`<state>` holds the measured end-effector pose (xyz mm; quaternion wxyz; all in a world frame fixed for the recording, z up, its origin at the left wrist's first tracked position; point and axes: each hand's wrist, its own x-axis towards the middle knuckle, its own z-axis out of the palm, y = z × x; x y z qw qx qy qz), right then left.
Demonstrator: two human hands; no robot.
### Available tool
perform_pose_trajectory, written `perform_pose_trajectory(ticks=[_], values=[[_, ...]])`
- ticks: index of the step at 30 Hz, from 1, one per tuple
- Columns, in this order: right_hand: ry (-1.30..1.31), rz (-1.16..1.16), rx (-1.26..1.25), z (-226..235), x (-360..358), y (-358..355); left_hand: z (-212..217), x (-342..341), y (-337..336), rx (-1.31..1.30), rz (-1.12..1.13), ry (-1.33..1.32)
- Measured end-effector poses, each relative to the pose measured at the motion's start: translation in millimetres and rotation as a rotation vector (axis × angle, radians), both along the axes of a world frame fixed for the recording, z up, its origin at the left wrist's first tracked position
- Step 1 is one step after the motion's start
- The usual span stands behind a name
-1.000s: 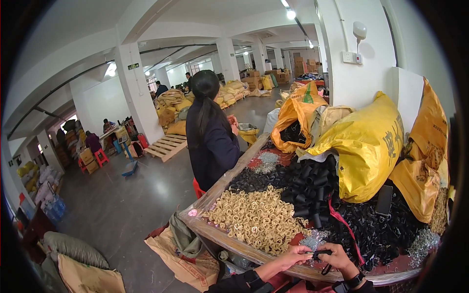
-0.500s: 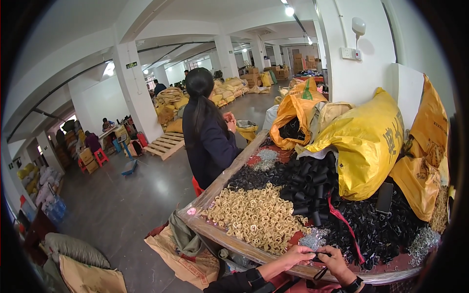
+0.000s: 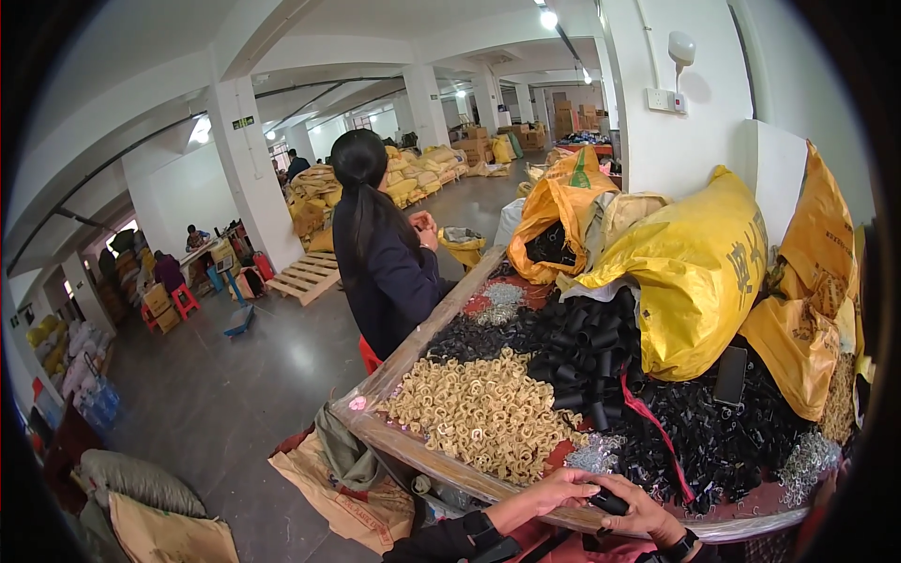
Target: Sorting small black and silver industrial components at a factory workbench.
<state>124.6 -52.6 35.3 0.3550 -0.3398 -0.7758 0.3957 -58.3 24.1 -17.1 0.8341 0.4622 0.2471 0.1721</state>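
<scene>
At the table's near edge, my right hand (image 3: 645, 516) is wrapped round a short black plastic tube (image 3: 610, 502). My left hand (image 3: 556, 492) is closed in a pinch, its fingertips against the tube's left end; anything small between them is hidden. Just beyond my hands lies a small heap of silvery metal hooks (image 3: 593, 456). Cream-coloured ring-like pieces (image 3: 483, 413) are piled to the left of it. To its right spreads a heap of small black pieces (image 3: 718, 436), crossed by a red strip (image 3: 657, 427). More black tubes (image 3: 587, 352) are heaped farther back.
A full yellow sack (image 3: 699, 281) and an open orange sack (image 3: 558, 225) stand on the table (image 3: 427, 457). A phone (image 3: 731, 375) rests on the black pieces. A co-worker (image 3: 380, 239) sits at the left side. An open sack (image 3: 343, 497) stands on the floor.
A thin black strip showed between my hands before; now a black tube is in my right hand. The view has shifted slightly. The co-worker stays seated.
</scene>
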Motion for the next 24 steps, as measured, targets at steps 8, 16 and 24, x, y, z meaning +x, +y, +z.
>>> perform_pose_trajectory(ticks=[8, 16, 24], values=[[-0.011, 0.036, -0.012, 0.5, -2.5, -7.0, -3.9, 8.6, -6.9, 0.033, -0.098, 0.007], [0.052, -0.225, 0.153, -14.0, 0.7, 1.0, -2.7, 21.2, -13.7, -0.199, 0.014, -0.086], [0.085, -0.38, 0.205, -14.1, -4.6, 6.1, -8.9, 26.3, -12.1, -0.251, 0.047, -0.135]])
